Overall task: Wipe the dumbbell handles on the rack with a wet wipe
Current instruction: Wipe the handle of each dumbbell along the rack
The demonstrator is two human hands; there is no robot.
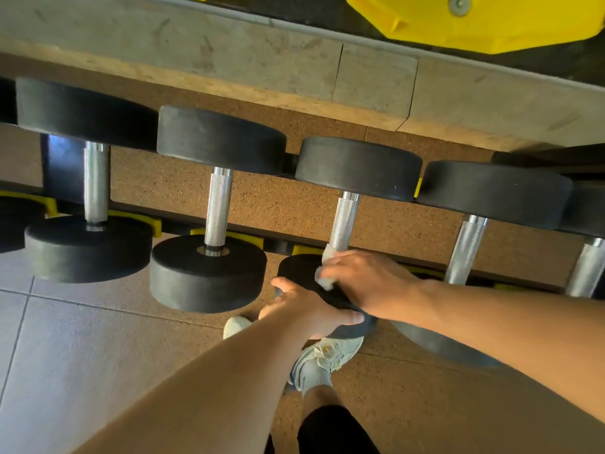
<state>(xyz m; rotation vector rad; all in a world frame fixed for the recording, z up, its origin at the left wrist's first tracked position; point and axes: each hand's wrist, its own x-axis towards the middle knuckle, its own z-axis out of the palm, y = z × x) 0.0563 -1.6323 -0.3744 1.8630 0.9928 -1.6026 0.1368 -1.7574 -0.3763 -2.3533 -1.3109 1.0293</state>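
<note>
Cork-patterned gym flooring [409, 388] meets grey tiles [82, 339] below a low dumbbell rack [386, 221], seen from a head camera looking steeply down. Several black-ended dumbbells lie side by side on the rack, each chrome handle running away from the viewer, near end toward the person's pale shoes [324, 358].

Centre frame, the right hand [363, 283] reaches in from the right with its fingers curled around a white wet wipe [325, 273], pressed against the near end of the third dumbbell's handle [343, 221]. The wipe sits where the handle meets the near weight head [301, 273]. Nearly all of the knurled handle extends up and away from this hand, so a wiping stroke would likely travel away from the body along the handle's long axis.

The left hand [304, 309] comes from below and grips the rim of that same near weight head, fingers bent over its edge, seemingly steadying it. The right hand is nearer the handle.

Neighbouring handles lie to the left [218, 204] and right [466, 247], untouched.
</note>
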